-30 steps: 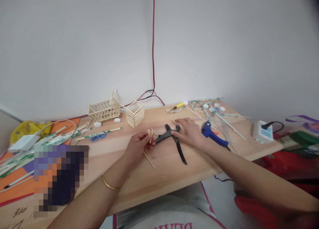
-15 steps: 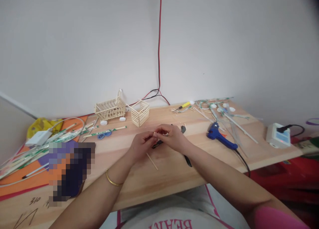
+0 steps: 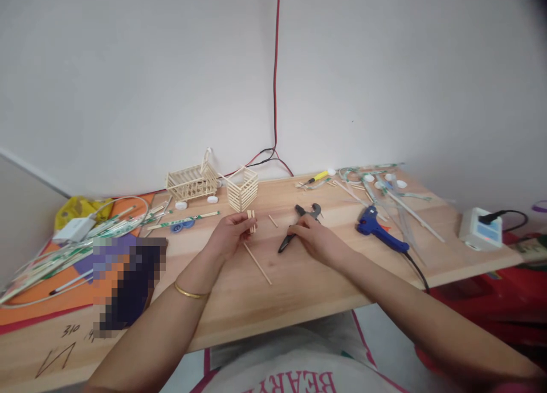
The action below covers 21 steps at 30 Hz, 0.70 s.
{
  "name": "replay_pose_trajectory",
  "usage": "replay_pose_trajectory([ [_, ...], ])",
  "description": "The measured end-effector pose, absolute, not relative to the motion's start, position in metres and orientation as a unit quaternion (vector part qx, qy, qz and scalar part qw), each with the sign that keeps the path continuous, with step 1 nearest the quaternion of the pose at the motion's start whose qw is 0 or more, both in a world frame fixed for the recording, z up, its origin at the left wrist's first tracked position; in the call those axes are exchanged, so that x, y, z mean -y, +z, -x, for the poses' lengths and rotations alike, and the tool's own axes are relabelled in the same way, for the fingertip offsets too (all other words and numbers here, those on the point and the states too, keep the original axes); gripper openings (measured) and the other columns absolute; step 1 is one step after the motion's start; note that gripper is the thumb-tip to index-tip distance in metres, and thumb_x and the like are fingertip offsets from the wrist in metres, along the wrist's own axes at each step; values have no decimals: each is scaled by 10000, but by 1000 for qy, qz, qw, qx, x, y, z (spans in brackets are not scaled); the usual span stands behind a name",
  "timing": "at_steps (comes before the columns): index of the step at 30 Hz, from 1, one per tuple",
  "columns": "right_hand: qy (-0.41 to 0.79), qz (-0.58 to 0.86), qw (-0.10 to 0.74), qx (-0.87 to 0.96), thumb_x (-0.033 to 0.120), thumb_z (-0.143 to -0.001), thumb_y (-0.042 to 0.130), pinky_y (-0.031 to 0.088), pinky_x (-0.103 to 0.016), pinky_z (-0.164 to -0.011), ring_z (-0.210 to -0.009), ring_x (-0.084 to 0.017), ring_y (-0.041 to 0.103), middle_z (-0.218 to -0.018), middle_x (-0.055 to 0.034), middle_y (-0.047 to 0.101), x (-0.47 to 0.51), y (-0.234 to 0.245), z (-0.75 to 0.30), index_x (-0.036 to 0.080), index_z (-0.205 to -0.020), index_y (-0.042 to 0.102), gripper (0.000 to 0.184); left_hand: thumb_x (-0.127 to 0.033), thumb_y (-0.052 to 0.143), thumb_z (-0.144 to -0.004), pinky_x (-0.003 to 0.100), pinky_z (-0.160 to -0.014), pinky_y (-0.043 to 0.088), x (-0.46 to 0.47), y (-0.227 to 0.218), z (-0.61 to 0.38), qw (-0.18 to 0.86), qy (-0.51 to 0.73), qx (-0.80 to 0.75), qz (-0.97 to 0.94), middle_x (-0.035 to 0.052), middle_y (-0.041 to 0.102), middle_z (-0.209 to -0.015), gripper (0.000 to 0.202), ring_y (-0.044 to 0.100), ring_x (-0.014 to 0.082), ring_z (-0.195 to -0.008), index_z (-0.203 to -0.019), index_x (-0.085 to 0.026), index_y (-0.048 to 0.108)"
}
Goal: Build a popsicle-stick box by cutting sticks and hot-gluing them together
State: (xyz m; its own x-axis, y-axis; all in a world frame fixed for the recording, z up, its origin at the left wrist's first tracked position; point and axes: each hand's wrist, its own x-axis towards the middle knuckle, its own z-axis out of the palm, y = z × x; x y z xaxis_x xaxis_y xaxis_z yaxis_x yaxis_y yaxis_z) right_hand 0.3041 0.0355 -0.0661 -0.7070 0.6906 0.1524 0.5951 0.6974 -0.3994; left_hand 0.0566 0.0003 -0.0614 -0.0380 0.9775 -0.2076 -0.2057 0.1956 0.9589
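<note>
My left hand (image 3: 231,233) pinches a few short pieces of pale wooden stick (image 3: 251,221) upright between thumb and fingers. To its right, my right hand (image 3: 314,239) has its fingers closed around the black handle of a pair of shears (image 3: 285,244), which lies on the table with its grey curved jaws (image 3: 315,211) beyond the fingers. One short cut stick (image 3: 273,221) lies between the hands. A longer thin stick (image 3: 258,263) rests on the wood just below my left hand.
Behind stand a stick-built cart (image 3: 192,182) with white wheels and a slatted stick piece (image 3: 242,189). Rightward are a blue glue gun (image 3: 380,230), a yellow-handled tool (image 3: 318,176), plastic wrappers and a white power box (image 3: 481,229). Wrapped chopsticks (image 3: 51,262) and blue tape (image 3: 183,226) lie leftward.
My hands were together over the middle of the table and have parted. The left keeps the short stick pieces; the right has moved to the shears and closed on a handle.
</note>
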Motion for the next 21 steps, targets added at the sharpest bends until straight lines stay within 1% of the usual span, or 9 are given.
replay_pose_trajectory([
  [4, 151, 354, 172, 907, 147, -855, 436, 419, -298, -776, -853, -174, 531, -957, -90, 536, -26, -50, -296, 163, -1018, 606, 236, -364, 750, -591, 193, -496, 350, 1, -63, -59, 587, 506, -510, -373, -13, 556, -620, 304, 466, 72, -528, -722, -122, 622],
  [6, 146, 353, 142, 913, 237, -866, 475, 411, -307, -769, -860, -187, 536, -937, -88, 572, -6, -45, -281, 162, -1013, 599, 206, -360, 738, -610, 195, -511, 355, 1, -64, -60, 577, 512, -510, -381, -10, 567, -628, 283, 476, 75, -539, -709, -126, 614],
  [8, 143, 327, 96, 929, 374, -842, 532, 411, -321, -751, -857, -210, 535, -877, -89, 590, 18, -44, -262, 157, -925, 613, 246, -365, 713, -641, 198, -528, 361, 1, -64, -59, 558, 517, -510, -402, -9, 570, -632, 264, 486, 80, -556, -692, -132, 600],
  [9, 124, 328, 78, 933, 412, -821, 554, 408, -347, -760, -878, -237, 529, -870, -96, 595, 28, -45, -253, 156, -887, 613, 270, -370, 694, -661, 200, -538, 364, 1, -64, -59, 545, 515, -513, -418, -10, 568, -631, 257, 489, 83, -565, -684, -135, 593],
  [13, 68, 343, 28, 937, 196, -863, 465, 395, -364, -753, -866, -255, 550, -888, -126, 618, 44, -45, -235, 146, -857, 600, 144, -353, 608, -743, 214, -586, 370, 2, -58, -57, 482, 474, -524, -518, -17, 541, -613, 224, 485, 95, -593, -671, -143, 583],
  [14, 76, 357, 12, 931, 164, -865, 445, 395, -349, -727, -838, -249, 562, -873, -131, 624, 41, -41, -236, 141, -856, 595, 153, -343, 590, -758, 218, -604, 373, 3, -56, -56, 469, 457, -524, -544, -14, 547, -621, 213, 492, 100, -609, -682, -144, 589],
  [16, 122, 401, -4, 908, 164, -869, 432, 385, -311, -653, -753, -225, 580, -821, -126, 634, 30, -31, -242, 138, -858, 581, 153, -331, 557, -783, 226, -639, 378, 5, -53, -57, 451, 413, -522, -595, -4, 571, -651, 208, 511, 112, -651, -701, -145, 603],
  [18, 188, 435, 35, 880, 197, -864, 441, 363, -269, -599, -681, -185, 573, -766, -83, 633, 15, -20, -251, 156, -854, 560, 126, -334, 534, -800, 230, -644, 379, 8, -50, -59, 443, 369, -516, -633, 0, 580, -663, 224, 515, 117, -662, -703, -146, 607],
  [21, 264, 440, 188, 838, 205, -803, 492, 358, -224, -590, -643, -126, 539, -708, -4, 590, -8, -10, -261, 186, -793, 522, 38, -369, 516, -813, 224, -594, 381, 12, -49, -64, 484, 333, -497, -639, 1, 576, -645, 262, 507, 111, -614, -699, -145, 587],
])
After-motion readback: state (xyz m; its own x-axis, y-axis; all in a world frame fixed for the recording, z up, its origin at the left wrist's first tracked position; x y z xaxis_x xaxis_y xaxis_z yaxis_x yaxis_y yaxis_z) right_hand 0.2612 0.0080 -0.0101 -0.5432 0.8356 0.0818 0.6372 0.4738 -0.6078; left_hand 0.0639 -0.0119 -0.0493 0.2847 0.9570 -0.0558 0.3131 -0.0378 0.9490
